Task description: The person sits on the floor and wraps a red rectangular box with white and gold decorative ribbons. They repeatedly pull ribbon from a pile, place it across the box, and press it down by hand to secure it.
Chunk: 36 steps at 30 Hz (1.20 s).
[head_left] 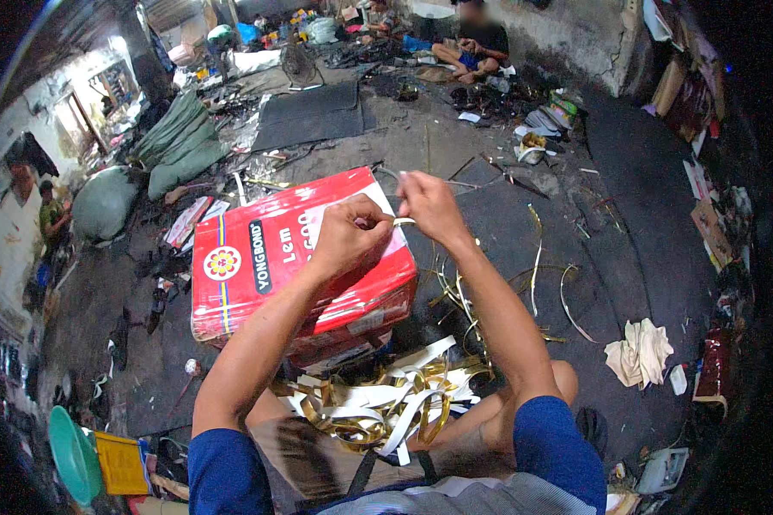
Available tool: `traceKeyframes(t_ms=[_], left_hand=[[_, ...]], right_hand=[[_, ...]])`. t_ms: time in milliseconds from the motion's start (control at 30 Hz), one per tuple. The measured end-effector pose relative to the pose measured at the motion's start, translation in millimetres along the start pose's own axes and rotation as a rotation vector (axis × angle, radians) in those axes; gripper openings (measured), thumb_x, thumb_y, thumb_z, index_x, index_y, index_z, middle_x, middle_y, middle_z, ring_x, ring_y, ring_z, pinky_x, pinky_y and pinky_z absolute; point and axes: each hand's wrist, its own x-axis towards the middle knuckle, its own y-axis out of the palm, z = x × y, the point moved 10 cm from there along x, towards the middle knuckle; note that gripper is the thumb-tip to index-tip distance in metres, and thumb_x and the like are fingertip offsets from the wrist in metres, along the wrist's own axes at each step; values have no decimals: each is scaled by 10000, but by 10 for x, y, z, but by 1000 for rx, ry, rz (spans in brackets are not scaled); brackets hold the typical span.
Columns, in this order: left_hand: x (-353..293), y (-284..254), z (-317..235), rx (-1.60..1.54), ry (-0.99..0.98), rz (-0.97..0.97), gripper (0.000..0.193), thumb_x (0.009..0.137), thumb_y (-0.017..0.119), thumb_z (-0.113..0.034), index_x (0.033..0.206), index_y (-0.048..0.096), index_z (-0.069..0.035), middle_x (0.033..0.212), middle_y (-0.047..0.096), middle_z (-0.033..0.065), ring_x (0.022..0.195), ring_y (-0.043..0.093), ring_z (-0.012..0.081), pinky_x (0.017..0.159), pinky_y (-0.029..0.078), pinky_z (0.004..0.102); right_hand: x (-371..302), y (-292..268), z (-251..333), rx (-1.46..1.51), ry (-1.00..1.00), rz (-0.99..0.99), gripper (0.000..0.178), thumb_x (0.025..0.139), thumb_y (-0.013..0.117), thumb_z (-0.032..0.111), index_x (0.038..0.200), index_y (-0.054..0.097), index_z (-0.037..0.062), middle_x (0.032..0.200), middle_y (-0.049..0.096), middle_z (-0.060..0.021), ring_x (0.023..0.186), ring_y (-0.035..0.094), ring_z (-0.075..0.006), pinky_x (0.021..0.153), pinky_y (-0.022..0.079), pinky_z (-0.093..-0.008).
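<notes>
Over the top of a red cardboard box (305, 300), my left hand (349, 236) is closed, its thumb and forefinger pinching the end of a short white strip (404, 221). The strip reaches across to the heel of my right hand (431, 208), which is raised beside the box's right edge. The fingers of that hand are curled closed, and what lies in them is hidden. Between my legs, close to my body, is a tangled heap of white and gold strips (386, 402). A pale label (390, 243) shows on the box beside my left hand.
Loose gold strips (537, 257) lie on dark matting to the right, near a crumpled cream cloth (640, 354). Green sacks (107, 204) stand at the left, a green basin (75, 455) at the lower left. Another person (477, 47) sits at the back wall among scattered scraps.
</notes>
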Motion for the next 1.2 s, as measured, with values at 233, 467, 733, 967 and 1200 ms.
traceKeyframes(t_ms=[233, 467, 733, 967, 1200], left_hand=[[46, 163, -46, -17, -25, 31, 79, 821, 763, -58, 823, 751, 21, 794, 716, 83, 703, 667, 131, 651, 523, 287], [58, 90, 18, 5, 26, 1, 71, 833, 770, -64, 820, 749, 2, 741, 672, 54, 677, 623, 94, 616, 486, 274], [-18, -137, -372, 138, 178, -100, 83, 865, 733, -50, 940, 762, -30, 907, 696, 41, 768, 640, 91, 637, 510, 255], [-129, -139, -479, -334, -32, -94, 410, 1091, 519, -332, 1305, 661, -12, 1049, 720, 91, 903, 654, 141, 753, 530, 274], [-631, 141, -662, -553, -186, -31, 188, 946, 752, -61, 1121, 758, 8, 925, 756, 51, 764, 655, 72, 672, 521, 232]], right_hand=[[-123, 99, -569, 136, 3, -183, 409, 1019, 619, 309, 780, 654, -21, 662, 644, -147, 601, 599, -209, 593, 465, -426], [-758, 183, -1687, -110, 147, -205, 402, 1011, 644, 312, 781, 647, -19, 662, 641, -140, 613, 582, -198, 616, 464, -417], [-577, -881, -801, 141, 50, -448, 308, 1056, 629, 239, 841, 642, 18, 699, 586, 10, 648, 484, -65, 590, 400, -291], [-722, -1042, 398, 194, -73, -265, 293, 1062, 628, 239, 849, 631, 38, 676, 510, 76, 586, 380, -12, 508, 297, -263], [-992, -973, 550, 99, -47, -197, 368, 1073, 600, 314, 822, 634, 46, 640, 492, 59, 589, 408, -30, 516, 324, -272]])
